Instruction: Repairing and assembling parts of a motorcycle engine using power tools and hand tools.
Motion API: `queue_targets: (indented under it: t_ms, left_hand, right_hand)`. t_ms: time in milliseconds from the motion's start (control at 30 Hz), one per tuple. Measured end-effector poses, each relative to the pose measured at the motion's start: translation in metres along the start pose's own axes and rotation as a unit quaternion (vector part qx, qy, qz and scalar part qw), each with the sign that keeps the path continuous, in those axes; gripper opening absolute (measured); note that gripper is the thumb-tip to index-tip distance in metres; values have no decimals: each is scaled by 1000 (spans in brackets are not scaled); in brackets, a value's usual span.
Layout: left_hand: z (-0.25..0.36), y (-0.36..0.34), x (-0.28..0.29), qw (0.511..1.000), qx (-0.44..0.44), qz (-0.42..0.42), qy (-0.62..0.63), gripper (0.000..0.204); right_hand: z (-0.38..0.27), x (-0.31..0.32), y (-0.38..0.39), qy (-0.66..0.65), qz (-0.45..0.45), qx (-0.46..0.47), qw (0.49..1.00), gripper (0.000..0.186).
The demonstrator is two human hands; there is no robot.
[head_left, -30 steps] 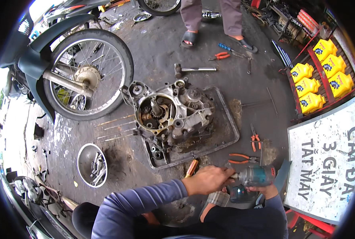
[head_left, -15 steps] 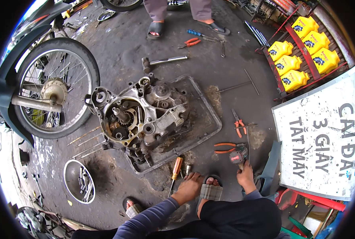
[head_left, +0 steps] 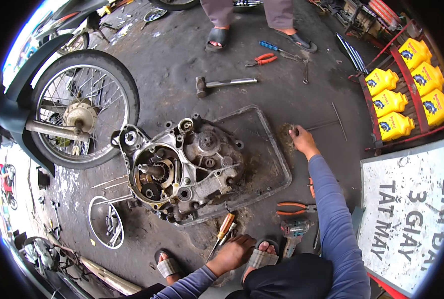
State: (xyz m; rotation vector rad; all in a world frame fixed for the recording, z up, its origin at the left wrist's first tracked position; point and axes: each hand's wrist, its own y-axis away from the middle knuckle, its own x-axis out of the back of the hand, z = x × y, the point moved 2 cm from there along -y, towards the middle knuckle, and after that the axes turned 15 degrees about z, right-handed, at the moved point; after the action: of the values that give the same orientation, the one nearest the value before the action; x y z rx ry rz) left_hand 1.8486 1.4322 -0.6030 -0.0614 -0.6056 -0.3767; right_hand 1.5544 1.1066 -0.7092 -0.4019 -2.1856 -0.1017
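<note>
My right hand (head_left: 304,143) reaches out to the right of the engine, its fingers closed at the shaft end of a thin T-handle wrench (head_left: 337,121) on the ground. In front of my right foot, my left hand (head_left: 235,253) is low with its fingers curled; whatever they hold is hidden. Just beyond it lie a screwdriver with an orange handle (head_left: 225,225) and a small metal tool. A cordless driver (head_left: 294,229) rests beside my right foot. The partly dismantled engine (head_left: 202,174) sits in a shallow tray (head_left: 283,169), its round case open toward me.
Orange-handled pliers (head_left: 290,208) lie near the driver; another pair is mostly behind my forearm. A metal bowl (head_left: 90,226) holds small parts. Beyond the engine is a hammer (head_left: 232,82). A motorcycle wheel (head_left: 129,94) stands left. Yellow bottles (head_left: 392,101) and a sign stand right; a person stands opposite.
My right hand has let go of the cordless driver and moved forward to the T-handle wrench. The driver now lies by my foot. My left hand's fingers have curled. The view has shifted.
</note>
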Motion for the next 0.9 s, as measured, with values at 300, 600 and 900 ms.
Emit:
queue_targets:
  t_ms: [300, 600, 900]
  left_hand:
    - [81, -54, 76, 995, 33, -15, 94, 23]
    - [182, -125, 234, 978, -43, 183, 90, 18]
    - [166, -232, 348, 940, 15, 269, 207, 39]
  right_hand:
    - [56, 37, 27, -404, 80, -327, 851, 15]
    - [-78, 203, 59, -498, 17, -213, 840, 39]
    - [-327, 129, 48, -645, -391, -61, 654, 20]
